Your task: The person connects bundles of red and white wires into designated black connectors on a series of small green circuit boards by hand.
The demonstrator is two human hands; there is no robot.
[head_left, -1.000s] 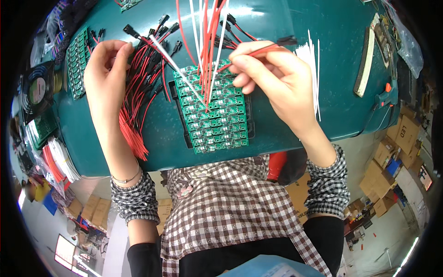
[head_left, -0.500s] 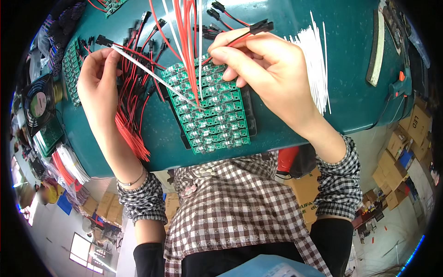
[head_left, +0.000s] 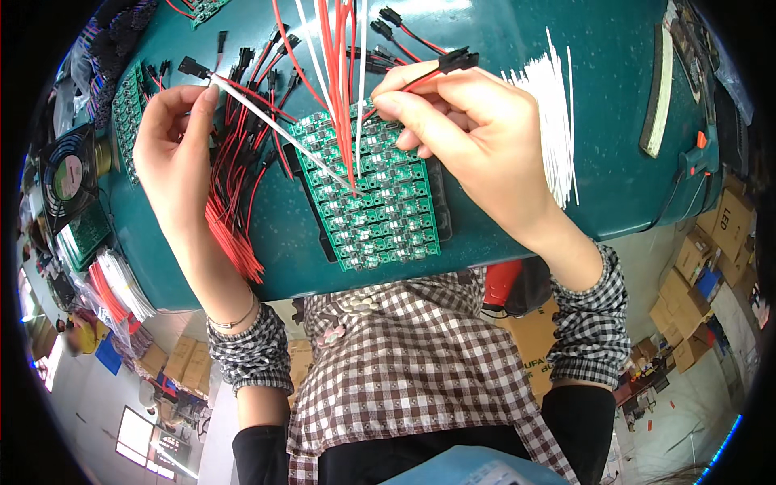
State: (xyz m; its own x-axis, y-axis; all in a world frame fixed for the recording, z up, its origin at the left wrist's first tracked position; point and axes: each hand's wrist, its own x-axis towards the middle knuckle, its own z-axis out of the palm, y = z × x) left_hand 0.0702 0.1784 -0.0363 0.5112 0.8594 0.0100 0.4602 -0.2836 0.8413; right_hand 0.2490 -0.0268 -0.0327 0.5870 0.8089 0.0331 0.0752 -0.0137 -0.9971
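Observation:
A green circuit board panel [head_left: 380, 230] with rows of small parts lies in front of me on the table. My left hand [head_left: 174, 153] is closed at the left of it, thumb and forefinger pinching the free end of a white wire [head_left: 271, 129]. That wire slants down to the middle of the panel. Over the panel's far right corner, my right hand [head_left: 485, 133] is closed on a red-and-black connector lead [head_left: 420, 78]. Its black plug [head_left: 458, 60] sticks out above my forefinger; its lower end is hidden by my fingers. Red wires [head_left: 339, 89] rise from the panel between my hands.
Several connector leads [head_left: 242, 153] lie heaped left of the panel. Loose white wires [head_left: 541, 121] are spread on the right. Farther right are a curved strip [head_left: 659, 97] and an orange-and-teal tool [head_left: 697, 153]. A black fan [head_left: 69, 176] stands at the far left.
Both hands keep their pinches and have hardly moved. The picture has shifted slightly, with the panel and upright wires a little lower and farther right.

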